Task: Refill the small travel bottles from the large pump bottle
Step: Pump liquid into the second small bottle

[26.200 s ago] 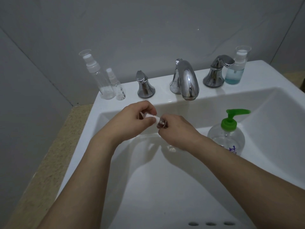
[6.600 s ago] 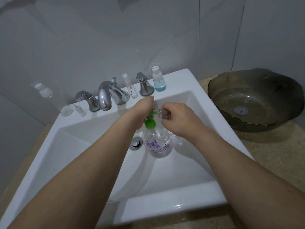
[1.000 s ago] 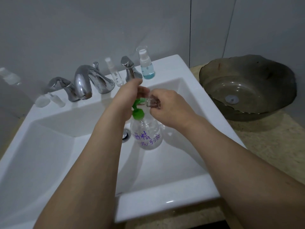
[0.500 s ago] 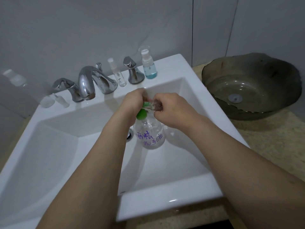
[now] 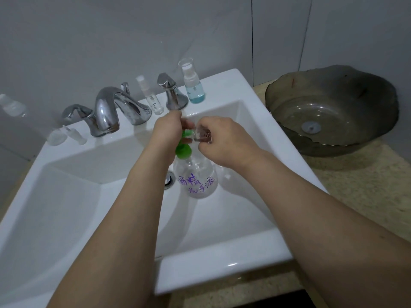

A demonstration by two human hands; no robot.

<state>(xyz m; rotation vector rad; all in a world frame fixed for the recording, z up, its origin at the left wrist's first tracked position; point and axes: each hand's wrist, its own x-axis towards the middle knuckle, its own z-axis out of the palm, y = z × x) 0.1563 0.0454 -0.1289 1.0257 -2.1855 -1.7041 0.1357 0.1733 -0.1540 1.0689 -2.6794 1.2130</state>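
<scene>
Nearest, the pump bottle [image 5: 196, 181] is seen standing upright in the sink [image 5: 222, 261], its green pump head [image 5: 184, 147] pressed under the curled fingers of the left hand [image 5: 165, 132]. Just right of the spout, a small clear travel bottle [image 5: 201, 136] is pinched in the right hand [image 5: 224, 138]; whether its mouth is lined up under the spout cannot be told. Farther back, three more small bottles [image 5: 193, 85] are stood on the ledge.

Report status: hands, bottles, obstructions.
Left hand on green pump. Right hand holds small bottle at the spout. Pump bottle in sink. Nothing blocking.
</scene>
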